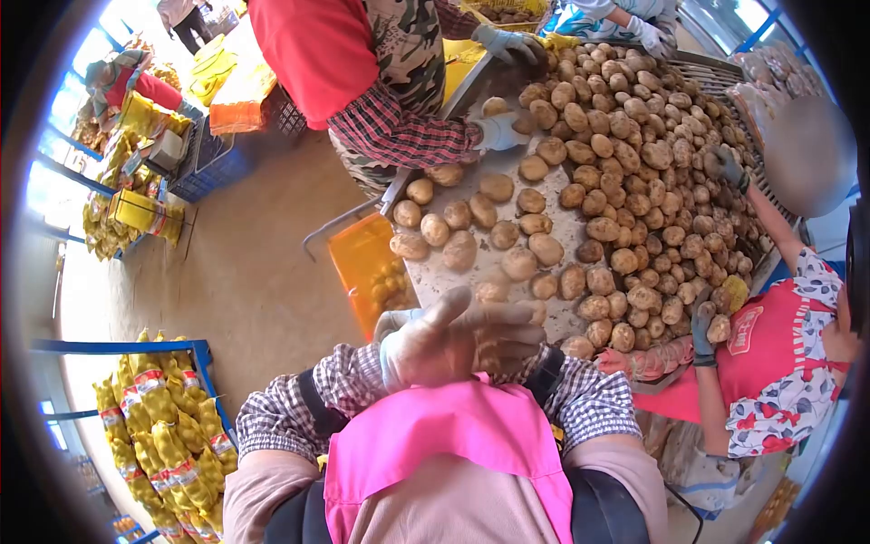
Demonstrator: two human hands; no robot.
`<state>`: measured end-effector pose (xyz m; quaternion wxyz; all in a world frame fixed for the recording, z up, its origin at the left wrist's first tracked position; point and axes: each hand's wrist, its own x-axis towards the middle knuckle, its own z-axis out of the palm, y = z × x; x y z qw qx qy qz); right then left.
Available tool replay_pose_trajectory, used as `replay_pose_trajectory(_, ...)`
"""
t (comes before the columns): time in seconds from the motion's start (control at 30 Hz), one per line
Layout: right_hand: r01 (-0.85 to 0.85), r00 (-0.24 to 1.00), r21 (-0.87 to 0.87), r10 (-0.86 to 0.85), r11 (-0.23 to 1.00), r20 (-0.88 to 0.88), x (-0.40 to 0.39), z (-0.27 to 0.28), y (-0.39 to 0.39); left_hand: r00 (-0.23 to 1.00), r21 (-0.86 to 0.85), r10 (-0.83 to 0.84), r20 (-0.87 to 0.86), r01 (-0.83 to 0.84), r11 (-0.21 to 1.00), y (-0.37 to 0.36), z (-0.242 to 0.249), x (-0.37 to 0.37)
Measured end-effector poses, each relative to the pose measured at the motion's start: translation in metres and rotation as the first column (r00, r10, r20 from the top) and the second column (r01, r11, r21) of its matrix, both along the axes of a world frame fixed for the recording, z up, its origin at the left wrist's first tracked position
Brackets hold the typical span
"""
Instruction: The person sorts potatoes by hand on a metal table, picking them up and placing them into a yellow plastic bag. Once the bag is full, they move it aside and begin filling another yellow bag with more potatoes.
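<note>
Meeting: left grip (421,352) + right grip (517,347) | near potatoes (519,264) | clenched or released: cannot tell

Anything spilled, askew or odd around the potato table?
One oddity: a featureless round blur at the right hides whatever is behind it, possibly an image artifact. Otherwise nothing stands out: potatoes lie on the metal table, none visible on the brown floor.

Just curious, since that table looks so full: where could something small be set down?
The metal table shows bare near its left corner, between the loose potatoes and the orange container. Narrower gaps lie between those potatoes and the big heap. The right side, under the heap, is crowded.
</note>
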<state>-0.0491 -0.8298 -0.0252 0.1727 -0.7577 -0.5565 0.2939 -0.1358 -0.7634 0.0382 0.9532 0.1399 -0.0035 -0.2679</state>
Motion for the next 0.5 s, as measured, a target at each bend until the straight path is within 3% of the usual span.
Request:
replay_pose_trajectory(0.03, -0.073, 0.996, -0.025, 0.074, 0.997, 0.042, -0.006, -0.002, 0.012, 0.999, 0.108, -0.001, -0.053, 0.007, 0.994, 0.005, -0.003, -0.003)
replay_pose_trajectory(0.1, -0.110, 0.990, -0.097, 0.118, 0.989, 0.077, 0.001, -0.005, 0.023, 0.998, 0.071, 0.042, -0.053, -0.038, 0.997, 0.018, -0.038, -0.019)
replay_pose_trajectory(0.17, 0.074, 0.991, -0.284, -0.038, 0.956, 0.132, 0.031, -0.010, 0.023, 0.987, 0.498, 0.144, -0.067, -0.092, 0.862, 0.031, -0.064, -0.038)
replay_pose_trajectory(0.2, 0.481, 0.877, -0.145, -0.474, 0.865, 0.083, 0.052, -0.043, -0.003, 0.977, 0.739, 0.189, -0.100, -0.055, 0.672, 0.039, -0.072, -0.049)
replay_pose_trajectory(0.23, 0.591, 0.788, -0.110, -0.544, 0.799, 0.287, 0.068, -0.045, -0.022, 0.963, 0.908, 0.243, -0.116, 0.004, 0.419, 0.048, -0.081, -0.062)
replay_pose_trajectory(0.3, 0.709, 0.572, 0.029, -0.598, 0.705, 0.561, 0.082, -0.073, -0.053, 0.948, 0.985, 0.282, -0.147, 0.168, -0.050, 0.067, -0.120, -0.097)
replay_pose_trajectory(0.33, 0.666, 0.654, -0.083, -0.527, 0.741, 0.543, 0.073, -0.063, -0.045, 0.946, 0.984, 0.285, -0.152, 0.173, -0.049, 0.072, -0.142, -0.111)
replay_pose_trajectory(0.37, 0.615, 0.727, -0.193, -0.455, 0.765, 0.514, 0.061, -0.051, -0.033, 0.885, 0.985, 0.433, -0.172, 0.164, 0.055, 0.074, -0.165, -0.121)
replay_pose_trajectory(0.4, 0.553, 0.751, -0.089, -0.450, 0.828, 0.483, 0.045, -0.073, -0.027, 0.798, 0.978, 0.568, -0.204, 0.138, 0.157, 0.073, -0.182, -0.126)
replay_pose_trajectory(0.43, 0.487, 0.774, 0.020, -0.442, 0.873, 0.453, 0.031, -0.103, -0.021, 0.799, 0.977, 0.565, -0.208, 0.141, 0.160, 0.070, -0.193, -0.124)
replay_pose_trajectory(0.5, 0.338, 0.895, -0.059, -0.302, 0.939, 0.327, 0.025, -0.122, 0.003, 0.840, 0.987, 0.542, 0.024, 0.067, -0.148, 0.062, -0.203, -0.106)
